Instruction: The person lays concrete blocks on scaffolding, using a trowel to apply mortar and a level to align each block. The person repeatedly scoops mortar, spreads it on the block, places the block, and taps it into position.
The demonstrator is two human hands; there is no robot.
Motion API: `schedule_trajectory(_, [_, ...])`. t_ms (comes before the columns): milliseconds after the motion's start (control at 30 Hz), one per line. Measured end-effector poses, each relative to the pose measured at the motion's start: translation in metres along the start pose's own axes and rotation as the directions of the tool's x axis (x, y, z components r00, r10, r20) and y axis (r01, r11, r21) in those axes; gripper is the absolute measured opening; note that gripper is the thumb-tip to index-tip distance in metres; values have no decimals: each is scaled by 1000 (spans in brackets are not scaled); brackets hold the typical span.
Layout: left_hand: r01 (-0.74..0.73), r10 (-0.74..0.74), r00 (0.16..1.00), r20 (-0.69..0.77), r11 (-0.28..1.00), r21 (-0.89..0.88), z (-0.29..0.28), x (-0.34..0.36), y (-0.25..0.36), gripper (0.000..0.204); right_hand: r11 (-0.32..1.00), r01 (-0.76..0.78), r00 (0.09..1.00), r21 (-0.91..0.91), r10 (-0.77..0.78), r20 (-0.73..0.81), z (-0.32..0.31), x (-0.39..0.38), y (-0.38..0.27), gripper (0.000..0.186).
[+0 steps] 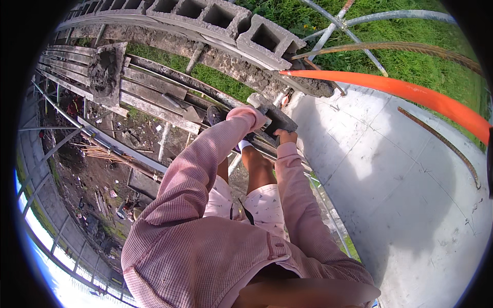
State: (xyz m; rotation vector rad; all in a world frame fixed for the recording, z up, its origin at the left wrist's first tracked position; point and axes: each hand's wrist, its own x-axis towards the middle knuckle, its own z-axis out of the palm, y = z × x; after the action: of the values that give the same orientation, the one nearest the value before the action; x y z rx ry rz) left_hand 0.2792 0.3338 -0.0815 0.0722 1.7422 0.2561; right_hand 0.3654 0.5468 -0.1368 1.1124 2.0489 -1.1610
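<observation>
In front of my feet, both hands are closed on a dark grey piece of concrete block (281, 121). My left hand (255, 117) is at its left end, palm mostly turned away, with the fingertips partly hidden. My right hand (286, 136) grips the near edge, the thumb side toward the block. The piece is held beside the end of the block wall, close to a lighter grey chunk (257, 100). On the planks to the left lies a trowel (191, 113), apart from both hands.
Hollow concrete blocks (221, 19) line the wall ahead. A mortar board (115, 90) bears wet mortar. Scaffold planks (149, 97) run left above littered ground. To the right are a pale concrete slab (380, 149), an orange pipe (411, 92), a bent rebar (447, 143) and metal poles (339, 23).
</observation>
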Motion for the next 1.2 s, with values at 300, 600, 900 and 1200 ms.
schedule_trajectory(300, [-369,-473,848,-238,-205,-906,104,-38,-112,83,989,-79,997,122,81,-9,95,-54,-39,57])
schedule_trajectory(600, [88,-492,857,154,-155,-984,123,-11,-115,107,905,-402,909,137,377,177,190,-80,-12,54])
schedule_trajectory(900, [237,-176,969,175,450,-861,145,7,-244,46,992,-68,896,-108,109,431,271,-115,24,51])
schedule_trajectory(1200, [390,-274,920,280,570,-723,265,24,-367,33,211,638,737,-741,115,667,330,-2,-30,22])
